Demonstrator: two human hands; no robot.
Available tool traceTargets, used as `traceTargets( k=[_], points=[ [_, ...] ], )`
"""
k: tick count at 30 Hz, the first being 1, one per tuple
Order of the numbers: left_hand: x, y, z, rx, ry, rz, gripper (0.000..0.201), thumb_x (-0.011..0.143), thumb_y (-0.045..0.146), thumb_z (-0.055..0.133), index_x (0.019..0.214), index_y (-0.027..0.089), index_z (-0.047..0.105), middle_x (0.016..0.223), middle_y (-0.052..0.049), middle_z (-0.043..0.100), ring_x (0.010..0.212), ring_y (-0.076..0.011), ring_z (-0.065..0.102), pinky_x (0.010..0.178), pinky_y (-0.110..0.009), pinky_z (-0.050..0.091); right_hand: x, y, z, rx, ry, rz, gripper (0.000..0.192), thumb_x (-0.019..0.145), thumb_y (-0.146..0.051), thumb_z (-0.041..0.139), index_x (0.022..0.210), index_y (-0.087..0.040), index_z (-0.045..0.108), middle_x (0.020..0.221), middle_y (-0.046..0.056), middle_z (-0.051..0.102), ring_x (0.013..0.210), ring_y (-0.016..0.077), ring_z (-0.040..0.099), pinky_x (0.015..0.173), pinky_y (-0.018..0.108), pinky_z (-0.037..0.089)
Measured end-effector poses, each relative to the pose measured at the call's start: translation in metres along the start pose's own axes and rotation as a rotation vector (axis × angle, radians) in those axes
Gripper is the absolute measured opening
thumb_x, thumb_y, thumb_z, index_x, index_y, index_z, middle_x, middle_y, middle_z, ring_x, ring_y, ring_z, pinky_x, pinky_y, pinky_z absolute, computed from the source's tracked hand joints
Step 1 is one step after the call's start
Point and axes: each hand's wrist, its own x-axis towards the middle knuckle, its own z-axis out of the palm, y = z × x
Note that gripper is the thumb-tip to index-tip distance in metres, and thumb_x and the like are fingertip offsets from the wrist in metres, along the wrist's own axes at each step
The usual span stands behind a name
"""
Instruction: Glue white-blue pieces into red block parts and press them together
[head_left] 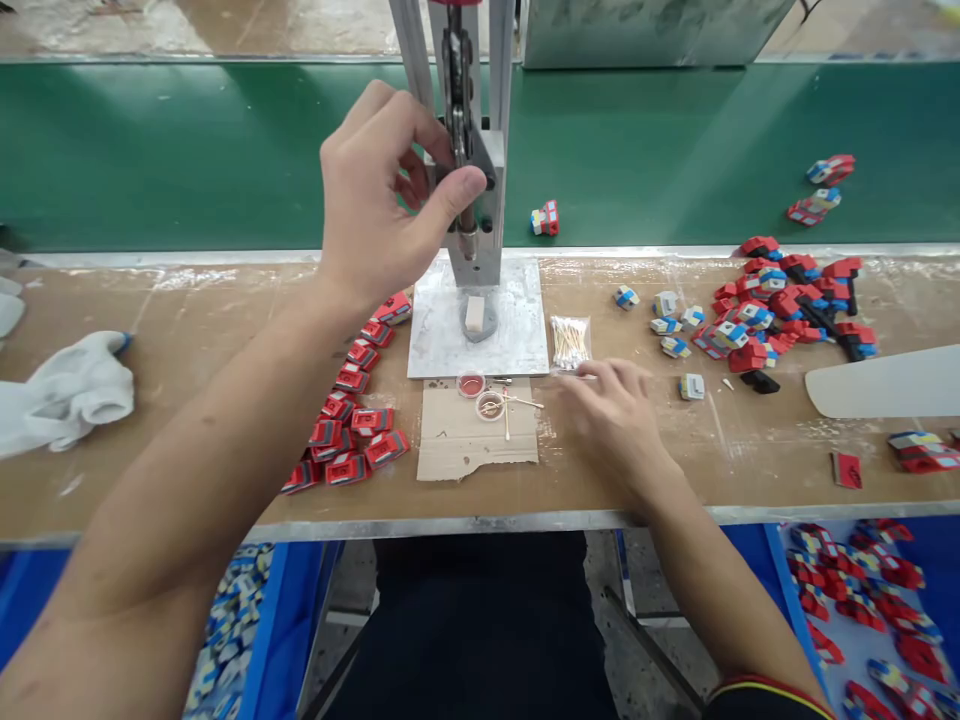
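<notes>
Fingers of the left hand (386, 190) were curled around the lever of the small press (472, 160), thumb pressed against its metal head; rigid steel, it probably needed a firm grip high up. Under the ram, on the grey base plate (517, 330), sat a small white block (475, 313), seemingly light, stiff and easy to nudge, best pinched by its sides. The right hand (611, 415) lay loosely spread on the bench, holding nothing, near the packet of cotton swabs (570, 342)
</notes>
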Motion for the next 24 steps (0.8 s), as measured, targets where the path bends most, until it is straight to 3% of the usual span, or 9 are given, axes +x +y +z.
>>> traceTargets(
  k=[3, 7, 13, 19, 24],
  points=[
    [-0.001, 0.0, 0.001, -0.008, 0.024, 0.02, 0.064, 0.097, 0.079, 0.054, 0.074, 0.02, 0.056, 0.082, -0.002, 0.053, 0.067, -0.0096, 0.052, 0.055, -0.024, 0.042, 0.034, -0.014, 0.012, 0.076, -0.058, -0.201, 0.026, 0.104, -0.011, 0.057, 0.107, -0.029, 0.076, 0.105, 0.006, 0.075, 0.102, 0.0258, 0.056, 0.089, 0.04, 0.033],
    [-0.003, 0.002, -0.004, 0.037, -0.035, 0.015, 0.061, 0.1, 0.075, 0.052, 0.077, 0.019, 0.06, 0.084, -0.001, 0.052, 0.075, -0.01, 0.058, 0.059, -0.022, 0.046, 0.056, -0.013, 0.032, 0.145, -0.175, -0.296, 0.024, 0.1, -0.009, 0.063, 0.097, -0.028, 0.077, 0.099, 0.005, 0.075, 0.096, 0.0244, 0.053, 0.081, 0.039, 0.028],
    [-0.003, 0.011, -0.012, 0.146, -0.118, -0.075, 0.068, 0.098, 0.083, 0.043, 0.083, 0.02, 0.062, 0.092, 0.001, 0.055, 0.076, -0.0087, 0.062, 0.069, -0.026, 0.055, 0.049, -0.006, 0.041, 0.148, -0.071, -0.278, 0.026, 0.106, -0.027, 0.063, 0.084, -0.024, 0.076, 0.092, 0.005, 0.075, 0.09, 0.024, 0.051, 0.081, 0.039, 0.027],
    [0.005, 0.017, -0.019, 0.199, -0.216, -0.148, 0.074, 0.094, 0.09, 0.038, 0.088, 0.021, 0.065, 0.095, 0.003, 0.061, 0.075, -0.0074, 0.067, 0.073, -0.027, 0.057, 0.043, -0.007, 0.033, 0.066, -0.058, -0.264, 0.023, 0.101, -0.011, 0.06, 0.088, -0.021, 0.076, 0.09, 0.007, 0.075, 0.09, 0.0241, 0.05, 0.08, 0.037, 0.027],
    [0.008, 0.018, -0.023, 0.213, -0.259, -0.143, 0.081, 0.088, 0.095, 0.034, 0.087, 0.02, 0.065, 0.095, 0.003, 0.064, 0.075, -0.0066, 0.07, 0.072, -0.026, 0.056, 0.033, -0.008, 0.028, -0.001, -0.015, -0.197, 0.024, 0.097, -0.008, 0.062, 0.081, -0.021, 0.073, 0.085, 0.006, 0.074, 0.086, 0.0238, 0.049, 0.079, 0.036, 0.026]
  ],
)
